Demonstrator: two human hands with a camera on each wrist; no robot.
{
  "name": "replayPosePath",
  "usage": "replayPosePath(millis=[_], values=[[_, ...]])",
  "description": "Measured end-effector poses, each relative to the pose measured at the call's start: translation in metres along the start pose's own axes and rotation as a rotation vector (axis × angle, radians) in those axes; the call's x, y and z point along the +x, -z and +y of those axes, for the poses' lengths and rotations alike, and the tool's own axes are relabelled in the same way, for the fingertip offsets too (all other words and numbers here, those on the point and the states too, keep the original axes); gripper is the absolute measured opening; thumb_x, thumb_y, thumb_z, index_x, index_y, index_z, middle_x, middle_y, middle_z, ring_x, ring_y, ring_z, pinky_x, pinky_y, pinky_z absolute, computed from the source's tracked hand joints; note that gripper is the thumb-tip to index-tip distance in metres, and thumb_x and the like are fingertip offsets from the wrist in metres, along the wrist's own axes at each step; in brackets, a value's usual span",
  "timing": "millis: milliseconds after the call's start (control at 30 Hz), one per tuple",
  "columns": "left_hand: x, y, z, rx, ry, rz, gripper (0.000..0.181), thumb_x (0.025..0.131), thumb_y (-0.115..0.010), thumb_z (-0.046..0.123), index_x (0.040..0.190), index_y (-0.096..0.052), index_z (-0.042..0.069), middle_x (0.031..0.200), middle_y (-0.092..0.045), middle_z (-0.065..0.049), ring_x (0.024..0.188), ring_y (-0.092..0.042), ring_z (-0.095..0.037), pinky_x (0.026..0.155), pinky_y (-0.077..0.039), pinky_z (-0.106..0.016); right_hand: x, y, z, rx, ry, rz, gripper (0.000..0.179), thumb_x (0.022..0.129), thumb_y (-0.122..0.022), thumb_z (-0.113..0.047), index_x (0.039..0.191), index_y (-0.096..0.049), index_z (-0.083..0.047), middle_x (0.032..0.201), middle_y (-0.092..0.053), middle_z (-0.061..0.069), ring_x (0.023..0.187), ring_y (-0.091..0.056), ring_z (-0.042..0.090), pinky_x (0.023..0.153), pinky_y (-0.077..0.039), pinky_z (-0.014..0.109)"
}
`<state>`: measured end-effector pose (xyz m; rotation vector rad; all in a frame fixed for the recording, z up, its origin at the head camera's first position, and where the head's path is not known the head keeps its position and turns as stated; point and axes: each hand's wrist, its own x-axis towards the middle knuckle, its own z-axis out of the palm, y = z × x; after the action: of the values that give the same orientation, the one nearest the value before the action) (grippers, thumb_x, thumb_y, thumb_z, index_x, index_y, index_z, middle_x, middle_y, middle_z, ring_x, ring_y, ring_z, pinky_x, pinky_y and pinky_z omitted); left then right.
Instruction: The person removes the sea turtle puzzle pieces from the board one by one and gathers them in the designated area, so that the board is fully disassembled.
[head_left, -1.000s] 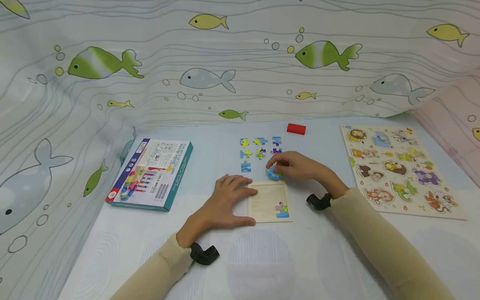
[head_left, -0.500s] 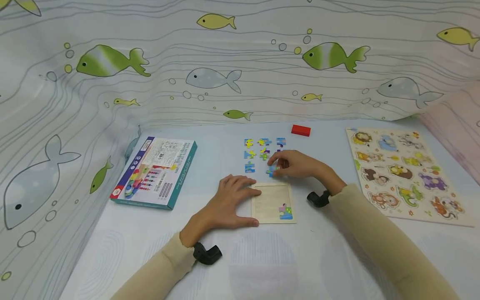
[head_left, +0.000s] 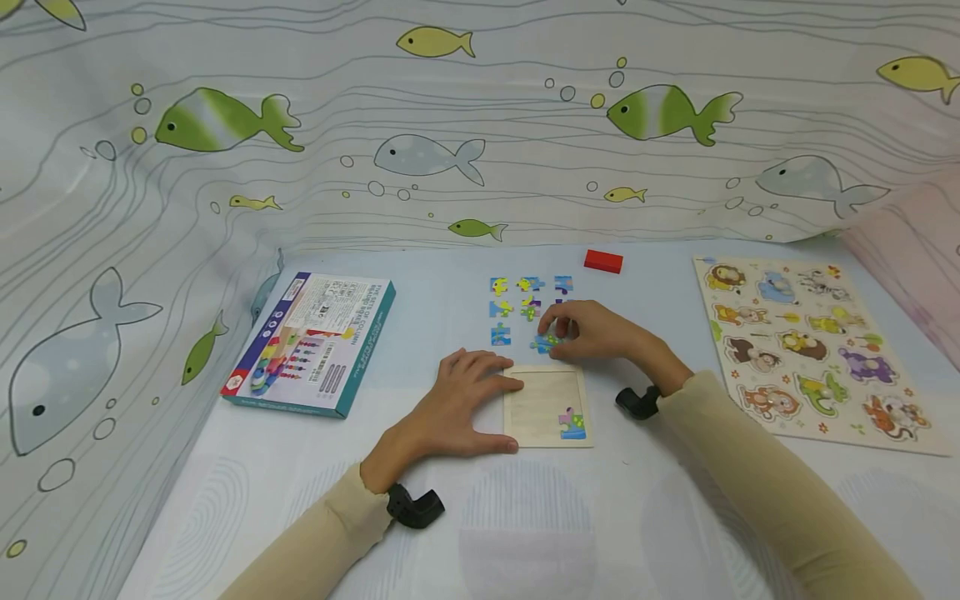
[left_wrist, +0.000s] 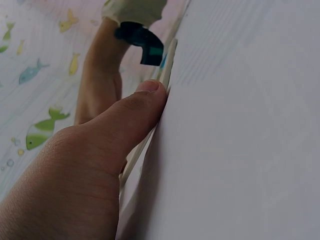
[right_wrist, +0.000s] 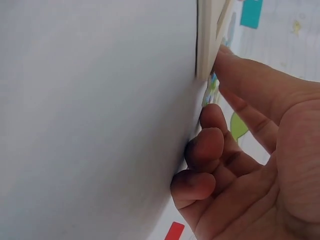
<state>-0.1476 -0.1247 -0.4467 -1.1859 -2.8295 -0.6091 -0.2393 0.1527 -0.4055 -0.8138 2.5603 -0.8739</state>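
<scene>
A square wooden puzzle tray point(head_left: 536, 370) lies on the table, with a few joined puzzle pieces point(head_left: 572, 425) in its lower right corner. My left hand point(head_left: 461, 408) rests at the tray's left side, fingers spread; its thumb touches the tray edge point(left_wrist: 169, 65) in the left wrist view. Just beyond the far edge, my right hand point(head_left: 592, 329) pinches a blue-green puzzle piece point(head_left: 542, 343) with curled fingers. In the right wrist view that piece point(right_wrist: 210, 90) shows between thumb and fingers, beside the tray's corner point(right_wrist: 204, 65).
Several loose puzzle pieces point(head_left: 499, 310) lie in rows behind the tray, some partly hidden by the right hand. A red block point(head_left: 603, 261) sits farther back. At left lies a boxed toy set point(head_left: 311, 342); at right, a wooden animal puzzle board point(head_left: 810, 350).
The right hand's fingers have turned the blue-green piece a little on the spot, near the tray's far edge. The left hand stays on the tray. The head view has shifted slightly.
</scene>
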Motion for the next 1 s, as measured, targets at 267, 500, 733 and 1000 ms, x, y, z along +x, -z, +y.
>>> replayPosePath(millis=[267, 500, 733, 1000], values=[[0.0, 0.001, 0.001, -0.003, -0.001, -0.002, 0.073, 0.079, -0.071, 0.071, 0.14, -0.059, 0.033, 0.152, -0.046, 0.003, 0.144, -0.034, -0.02, 0.121, -0.016, -0.06, 0.007, -0.003, -0.002, -0.023, -0.016, 0.009, 0.023, 0.087, -0.081, -0.016, 0.108, -0.072, -0.015, 0.095, -0.064, 0.004, 0.086, -0.054, 0.019, 0.076, -0.05, 0.029], [0.0, 0.0, 0.001, 0.0, -0.005, 0.005, 0.073, 0.079, -0.071, 0.07, 0.14, -0.059, 0.033, 0.151, -0.046, 0.003, 0.144, -0.034, -0.02, 0.12, -0.016, -0.06, 0.014, -0.005, -0.008, -0.035, -0.028, 0.015, 0.024, 0.087, -0.08, -0.018, 0.11, -0.072, -0.014, 0.095, -0.064, 0.004, 0.089, -0.055, 0.02, 0.079, -0.05, 0.029], [0.0, 0.001, 0.001, -0.013, -0.002, 0.003, 0.073, 0.079, -0.072, 0.069, 0.14, -0.059, 0.032, 0.152, -0.046, 0.003, 0.144, -0.034, -0.02, 0.121, -0.015, -0.06, 0.02, -0.004, -0.01, -0.016, -0.037, 0.025, 0.025, 0.088, -0.08, -0.02, 0.11, -0.071, -0.014, 0.093, -0.064, 0.004, 0.087, -0.056, 0.02, 0.079, -0.05, 0.03], [-0.001, 0.001, 0.002, -0.014, -0.002, 0.003, 0.073, 0.079, -0.072, 0.069, 0.14, -0.059, 0.032, 0.152, -0.046, 0.002, 0.144, -0.034, -0.021, 0.12, -0.016, -0.061, 0.031, 0.004, -0.008, -0.023, -0.145, 0.138, 0.031, 0.091, -0.076, -0.022, 0.119, -0.069, -0.011, 0.088, -0.061, 0.007, 0.081, -0.054, 0.021, 0.07, -0.045, 0.029]])
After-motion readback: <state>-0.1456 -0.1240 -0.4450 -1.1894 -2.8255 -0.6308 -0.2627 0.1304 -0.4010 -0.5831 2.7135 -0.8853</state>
